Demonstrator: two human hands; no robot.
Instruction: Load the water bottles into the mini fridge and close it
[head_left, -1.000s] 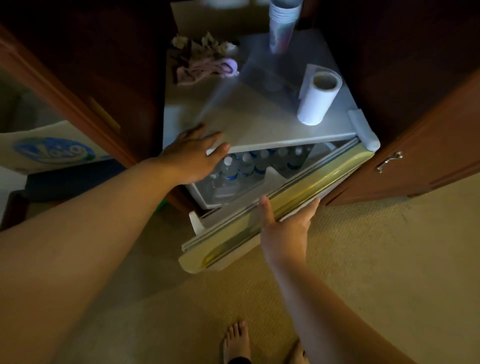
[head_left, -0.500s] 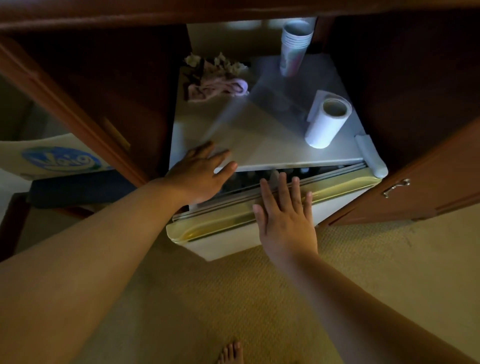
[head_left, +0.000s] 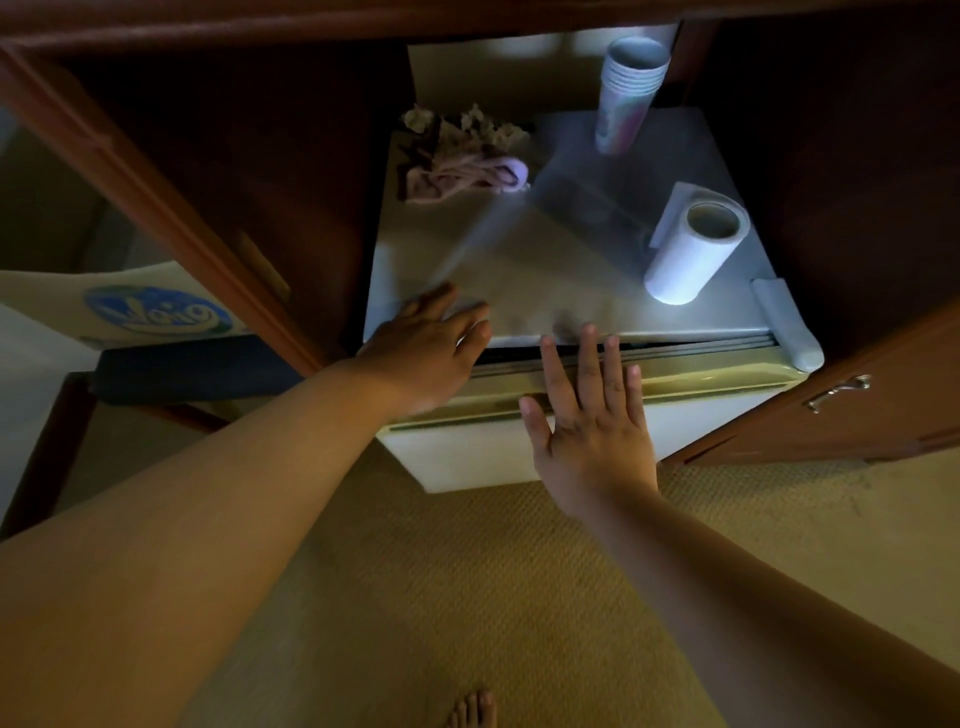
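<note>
Fridge contents out of sight, edges cropped

The mini fridge (head_left: 571, 280) interior is hidden behind its nearly shut door (head_left: 691, 415), so no bottles can be seen; the left hand (head_left: 421, 353) covers the fridge top's front-left corner, and the bare foot (head_left: 472, 709) is cropped by the bottom edge.

A stack of paper cups (head_left: 628, 93), a paper towel roll (head_left: 691, 249) and a crumpled cloth (head_left: 467, 171) are seen on top; a cabinet handle (head_left: 836, 392) is noted at right.

Single head-worn view, wide-angle, looking steeply down and forward from close above the mini fridge (head_left: 571, 270) set in a wooden cabinet (head_left: 857, 156); carpet (head_left: 467, 597) fills the foreground.
</note>
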